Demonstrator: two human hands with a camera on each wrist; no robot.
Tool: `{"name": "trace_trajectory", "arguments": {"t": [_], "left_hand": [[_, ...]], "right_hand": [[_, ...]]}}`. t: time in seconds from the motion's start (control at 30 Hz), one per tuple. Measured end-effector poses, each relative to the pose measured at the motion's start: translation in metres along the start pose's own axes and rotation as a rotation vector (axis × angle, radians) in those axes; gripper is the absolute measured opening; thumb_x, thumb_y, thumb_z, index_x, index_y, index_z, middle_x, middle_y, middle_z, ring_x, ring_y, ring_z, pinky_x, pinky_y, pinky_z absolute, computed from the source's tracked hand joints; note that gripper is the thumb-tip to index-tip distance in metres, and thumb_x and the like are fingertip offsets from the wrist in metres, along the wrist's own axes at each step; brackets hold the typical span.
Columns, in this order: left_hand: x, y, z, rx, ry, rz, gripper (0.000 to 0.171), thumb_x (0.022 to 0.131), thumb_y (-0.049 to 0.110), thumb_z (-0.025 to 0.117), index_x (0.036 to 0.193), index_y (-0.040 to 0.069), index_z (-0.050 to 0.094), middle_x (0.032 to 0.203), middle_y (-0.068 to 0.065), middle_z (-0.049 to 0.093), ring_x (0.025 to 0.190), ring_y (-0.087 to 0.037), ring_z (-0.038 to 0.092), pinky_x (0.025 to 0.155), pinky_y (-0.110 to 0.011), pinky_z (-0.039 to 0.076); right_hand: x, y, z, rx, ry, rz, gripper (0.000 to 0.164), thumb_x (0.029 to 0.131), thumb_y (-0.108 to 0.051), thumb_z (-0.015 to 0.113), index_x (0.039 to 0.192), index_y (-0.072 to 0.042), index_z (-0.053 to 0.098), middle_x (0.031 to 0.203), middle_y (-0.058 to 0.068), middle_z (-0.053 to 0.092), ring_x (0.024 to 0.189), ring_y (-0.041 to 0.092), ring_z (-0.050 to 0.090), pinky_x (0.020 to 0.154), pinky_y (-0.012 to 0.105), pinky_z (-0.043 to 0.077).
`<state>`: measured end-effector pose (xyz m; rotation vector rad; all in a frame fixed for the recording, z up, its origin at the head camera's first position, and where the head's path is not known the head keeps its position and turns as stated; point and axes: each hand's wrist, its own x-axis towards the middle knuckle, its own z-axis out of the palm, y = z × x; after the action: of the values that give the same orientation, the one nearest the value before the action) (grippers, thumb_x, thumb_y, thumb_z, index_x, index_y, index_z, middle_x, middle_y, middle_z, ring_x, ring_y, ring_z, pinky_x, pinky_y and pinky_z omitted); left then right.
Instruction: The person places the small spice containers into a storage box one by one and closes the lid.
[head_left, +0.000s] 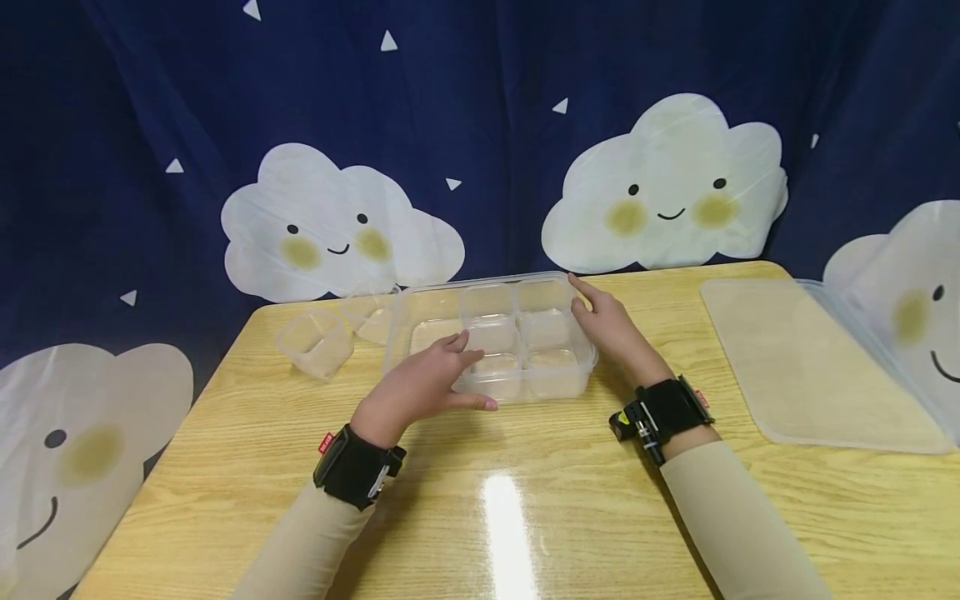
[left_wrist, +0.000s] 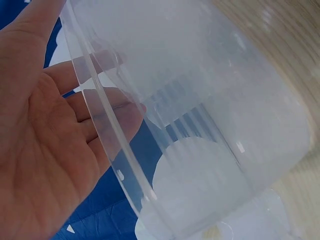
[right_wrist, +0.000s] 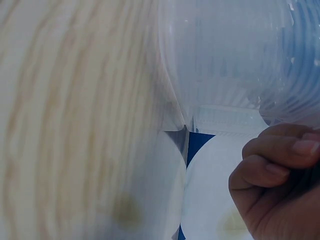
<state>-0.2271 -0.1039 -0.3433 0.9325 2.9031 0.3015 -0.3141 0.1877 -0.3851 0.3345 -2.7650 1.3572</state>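
Observation:
A large clear plastic container (head_left: 423, 287) stands on the table with several small clear boxes (head_left: 543, 329) inside, mostly on its right side. My left hand (head_left: 423, 379) reaches over its front left part, fingers spread and thumb apart. In the left wrist view those fingers (left_wrist: 115, 107) show through a clear plastic wall, pinching nothing that I can see. At the right rim is my right hand (head_left: 609, 321), its index finger and thumb at the back right corner. The right wrist view shows its other fingers (right_wrist: 270, 155) curled against the container's side.
Two loose small clear boxes, a nearer box (head_left: 322, 346) and a farther box (head_left: 371, 317), sit left of the container. A flat translucent lid (head_left: 817, 367) lies at the right. A dark blue curtain (head_left: 495, 125) with clouds hangs behind the wooden table (head_left: 585, 517).

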Motion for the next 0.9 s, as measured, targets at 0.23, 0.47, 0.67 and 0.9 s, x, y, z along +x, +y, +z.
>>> {"name": "trace_trajectory", "arguments": {"t": [0.23, 0.47, 0.67, 0.9], "left_hand": [[0.001, 0.0, 0.0, -0.001, -0.008, -0.004, 0.082, 0.085, 0.059, 0.074, 0.143, 0.004, 0.057, 0.156, -0.03, 0.034, 0.146, -0.039, 0.036, 0.109, -0.049, 0.045], [0.0, -0.003, 0.001, -0.003, 0.013, 0.018, 0.081, 0.085, 0.058, 0.073, 0.143, 0.005, 0.057, 0.156, -0.028, 0.036, 0.145, -0.038, 0.038, 0.108, -0.049, 0.045], [-0.009, -0.009, 0.001, -0.026, 0.107, 0.063, 0.078, 0.088, 0.057, 0.072, 0.144, 0.004, 0.057, 0.154, -0.022, 0.044, 0.141, -0.034, 0.046, 0.108, -0.046, 0.046], [-0.025, -0.027, -0.013, -0.039, 0.321, 0.06, 0.067, 0.095, 0.048, 0.07, 0.143, 0.003, 0.057, 0.142, -0.015, 0.059, 0.131, -0.031, 0.057, 0.105, -0.047, 0.048]], "right_hand": [[0.0, 0.0, 0.001, -0.007, 0.007, 0.001, 0.054, 0.107, -0.019, 0.038, 0.16, -0.012, 0.031, 0.149, 0.024, 0.046, 0.091, 0.031, 0.046, 0.074, 0.04, 0.039], [0.001, 0.001, 0.002, -0.007, 0.007, 0.001, 0.054, 0.107, -0.019, 0.038, 0.16, -0.012, 0.031, 0.15, 0.023, 0.044, 0.091, 0.034, 0.046, 0.068, 0.037, 0.035], [0.0, 0.0, 0.002, 0.002, -0.005, 0.018, 0.055, 0.107, -0.02, 0.038, 0.161, -0.012, 0.029, 0.157, 0.021, 0.039, 0.101, 0.034, 0.046, 0.077, 0.041, 0.038], [0.0, 0.001, 0.001, -0.017, 0.014, 0.001, 0.054, 0.107, -0.018, 0.038, 0.16, -0.01, 0.032, 0.132, 0.026, 0.052, 0.077, 0.031, 0.041, 0.069, 0.038, 0.038]]}}
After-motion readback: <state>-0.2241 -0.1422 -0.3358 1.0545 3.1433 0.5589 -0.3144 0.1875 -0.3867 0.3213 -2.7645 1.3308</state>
